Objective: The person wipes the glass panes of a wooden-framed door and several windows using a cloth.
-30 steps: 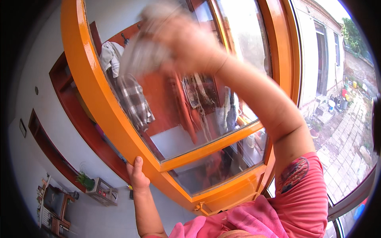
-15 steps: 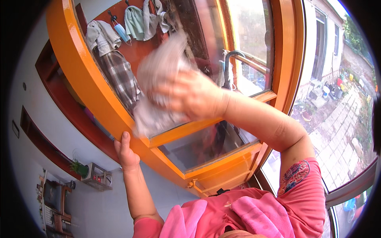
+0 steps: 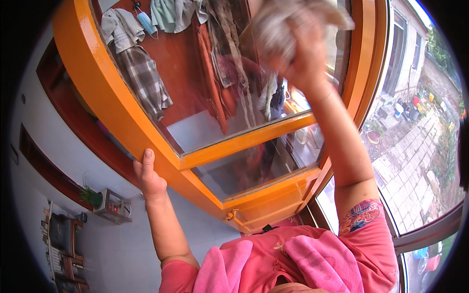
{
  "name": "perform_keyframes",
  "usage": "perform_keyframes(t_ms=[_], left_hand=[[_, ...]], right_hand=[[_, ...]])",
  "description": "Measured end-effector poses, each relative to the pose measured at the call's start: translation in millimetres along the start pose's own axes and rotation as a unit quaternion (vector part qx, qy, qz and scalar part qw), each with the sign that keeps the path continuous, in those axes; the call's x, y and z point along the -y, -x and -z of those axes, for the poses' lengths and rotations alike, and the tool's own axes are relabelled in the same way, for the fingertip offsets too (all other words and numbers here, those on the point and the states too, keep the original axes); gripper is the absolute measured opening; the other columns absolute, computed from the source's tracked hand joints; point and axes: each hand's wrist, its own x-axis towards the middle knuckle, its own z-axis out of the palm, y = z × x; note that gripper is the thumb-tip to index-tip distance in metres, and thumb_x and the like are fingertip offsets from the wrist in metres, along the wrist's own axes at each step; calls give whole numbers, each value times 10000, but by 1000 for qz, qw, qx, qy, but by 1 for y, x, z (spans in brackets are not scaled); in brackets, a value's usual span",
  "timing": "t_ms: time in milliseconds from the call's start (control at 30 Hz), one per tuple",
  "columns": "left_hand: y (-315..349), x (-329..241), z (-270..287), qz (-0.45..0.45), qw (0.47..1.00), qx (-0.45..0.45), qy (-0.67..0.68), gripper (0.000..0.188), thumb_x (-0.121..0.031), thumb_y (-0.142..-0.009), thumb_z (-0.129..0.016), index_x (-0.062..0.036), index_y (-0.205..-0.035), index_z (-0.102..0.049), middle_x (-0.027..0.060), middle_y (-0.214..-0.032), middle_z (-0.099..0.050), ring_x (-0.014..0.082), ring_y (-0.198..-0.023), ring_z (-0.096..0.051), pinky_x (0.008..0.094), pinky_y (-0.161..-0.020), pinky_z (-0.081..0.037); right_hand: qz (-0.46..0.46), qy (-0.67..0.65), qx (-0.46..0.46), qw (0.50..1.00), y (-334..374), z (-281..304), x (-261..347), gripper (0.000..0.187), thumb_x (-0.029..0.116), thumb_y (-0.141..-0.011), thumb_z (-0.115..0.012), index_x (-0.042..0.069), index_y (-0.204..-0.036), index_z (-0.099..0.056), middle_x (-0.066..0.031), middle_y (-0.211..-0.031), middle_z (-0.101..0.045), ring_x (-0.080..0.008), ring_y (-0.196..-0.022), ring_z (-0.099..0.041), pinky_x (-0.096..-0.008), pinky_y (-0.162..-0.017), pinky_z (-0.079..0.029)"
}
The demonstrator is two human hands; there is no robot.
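An orange wooden door with glass panes stands in front of me. My left hand holds the door's left edge, its thumb pointing up along the frame and its other fingers partly hidden. High at the right side of the upper glass pane, my right hand is closed on a crumpled pale cloth, blurred by motion. The cloth appears to be against the glass. Below the middle rail lies a smaller lower pane.
A yellow knob sits low on the door. Clothes, among them a checked garment, and a blue mask hang behind the glass. A potted plant stands on a small stand at left. A paved yard shows at right.
My right hand has swept the cloth up and to the right, from the pane's lower left to its upper right. My left hand stays on the door's edge.
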Motion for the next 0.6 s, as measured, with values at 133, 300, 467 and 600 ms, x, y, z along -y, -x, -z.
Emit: perform_keyframes(t_ms=[133,300,467,600], left_hand=[[0,4,9,12,1000,1,-14,548,-290,-986,-605,39,-1403,-471,122,-1355,-558,224,-1228,-540,376,-1052,-428],[0,5,12,6,1000,-5,-15,553,-294,-984,-609,37,-1405,-471,120,-1355,-559,228,-1230,-540,377,-1054,-426],[-1,3,-4,2,1000,-18,-2,555,-269,-973,-623,53,-1397,-467,124,-1354,-555,222,-1233,-533,363,-1067,-414],[-4,8,4,4,1000,4,9,565,-273,-972,-623,49,-1406,-459,125,-1368,-544,224,-1252,-519,368,-1079,-403]], right_hand=[[209,-121,211,947,68,5,83,627,342,-681,-717,226,-1295,-669,-105,-1386,-572,-344,-1313,-522,-606,-1092,-388],[87,-121,159,976,28,24,28,630,303,-679,-776,202,-1293,-675,-130,-1384,-590,-354,-1303,-541,-510,-1116,-403],[-99,-1,-148,984,-72,35,-70,491,163,-744,-727,-7,-1190,-609,-239,-1258,-580,-394,-1231,-535,-464,-1067,-416],[-101,-17,-29,994,-84,5,-37,594,255,-695,-818,75,-1228,-625,-173,-1107,-682,-373,-1041,-649,-417,-861,-544]])
